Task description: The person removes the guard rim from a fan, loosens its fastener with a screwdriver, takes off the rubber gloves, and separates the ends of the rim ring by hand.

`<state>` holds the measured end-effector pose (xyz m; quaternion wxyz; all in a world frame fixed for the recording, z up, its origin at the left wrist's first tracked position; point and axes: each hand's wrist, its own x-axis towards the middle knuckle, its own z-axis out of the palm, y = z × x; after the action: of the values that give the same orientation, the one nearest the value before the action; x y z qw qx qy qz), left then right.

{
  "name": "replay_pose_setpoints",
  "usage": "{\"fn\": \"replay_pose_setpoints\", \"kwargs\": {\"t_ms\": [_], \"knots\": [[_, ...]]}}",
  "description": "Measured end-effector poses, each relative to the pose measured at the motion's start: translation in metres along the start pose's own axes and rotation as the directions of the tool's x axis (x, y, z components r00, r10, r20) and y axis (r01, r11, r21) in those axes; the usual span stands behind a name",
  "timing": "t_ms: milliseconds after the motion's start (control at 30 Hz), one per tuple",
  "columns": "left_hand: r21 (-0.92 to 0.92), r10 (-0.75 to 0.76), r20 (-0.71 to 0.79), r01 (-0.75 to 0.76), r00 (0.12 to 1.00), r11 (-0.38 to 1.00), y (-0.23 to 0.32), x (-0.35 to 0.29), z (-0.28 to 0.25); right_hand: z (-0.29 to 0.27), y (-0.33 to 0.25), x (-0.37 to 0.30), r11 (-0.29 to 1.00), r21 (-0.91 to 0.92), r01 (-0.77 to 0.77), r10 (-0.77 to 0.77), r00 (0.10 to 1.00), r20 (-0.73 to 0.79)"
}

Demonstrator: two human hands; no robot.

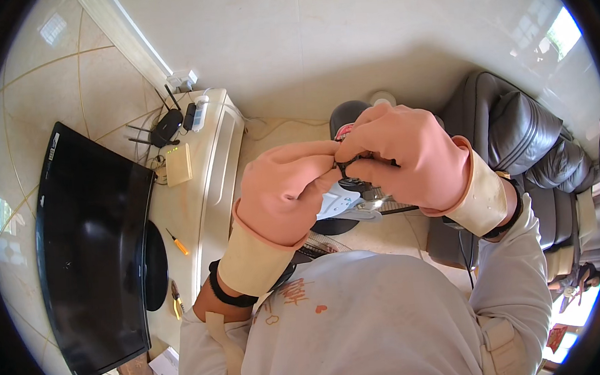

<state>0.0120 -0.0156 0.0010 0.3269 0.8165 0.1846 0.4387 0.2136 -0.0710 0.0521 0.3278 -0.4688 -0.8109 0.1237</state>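
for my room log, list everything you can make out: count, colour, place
Monitor: 1, black, left, on cabinet
Cabinet: 1, cream, left
Router: 1, black, cabinet's far end
Power strip: 1, white, near router
Flat box: 1, cream, beside router
Screwdriver: 1, orange handle, on cabinet
Pliers: 1, yellow-handled, near screwdriver
Sofa: 1, dark brown, right
Cushions: 2, dark brown, on sofa
Black part: 1, black, between fingertips
Left hand: 1, pink glove, centre
Right hand: 1, pink glove, centre right
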Motion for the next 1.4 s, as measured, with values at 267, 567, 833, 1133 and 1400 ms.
{"fn": "replay_pose_setpoints", "kwargs": {"t_ms": [267, 567, 833, 1133, 1400], "knots": [[0.236, 0.105, 0.04, -0.112, 0.994, 0.965, 0.007, 0.004, -0.004, -0.001, 0.001, 0.0, 1.0, -0.002, 0.002, -0.002, 1.0, -0.001], [0.049, -0.14, 0.012, 0.139, 0.99, 0.989, 0.013, 0.003, -0.001, 0.0, 0.003, -0.001, 0.999, 0.045, 0.022, -0.021, 1.0, -0.015], [0.138, 0.108, -0.065, -0.098, 0.992, 0.986, 0.006, -0.001, 0.011, -0.001, 0.001, -0.002, 0.999, 0.028, 0.017, -0.016, 0.999, -0.033], [0.196, 0.254, -0.215, -0.213, 0.943, 0.957, -0.003, -0.008, 0.024, -0.001, 0.002, -0.003, 0.997, -0.049, 0.053, -0.056, 0.997, -0.053], [0.183, 0.21, -0.266, -0.165, 0.941, 0.969, -0.01, -0.009, 0.032, -0.003, 0.004, -0.004, 0.99, -0.093, 0.109, -0.114, 0.992, -0.05]]}}
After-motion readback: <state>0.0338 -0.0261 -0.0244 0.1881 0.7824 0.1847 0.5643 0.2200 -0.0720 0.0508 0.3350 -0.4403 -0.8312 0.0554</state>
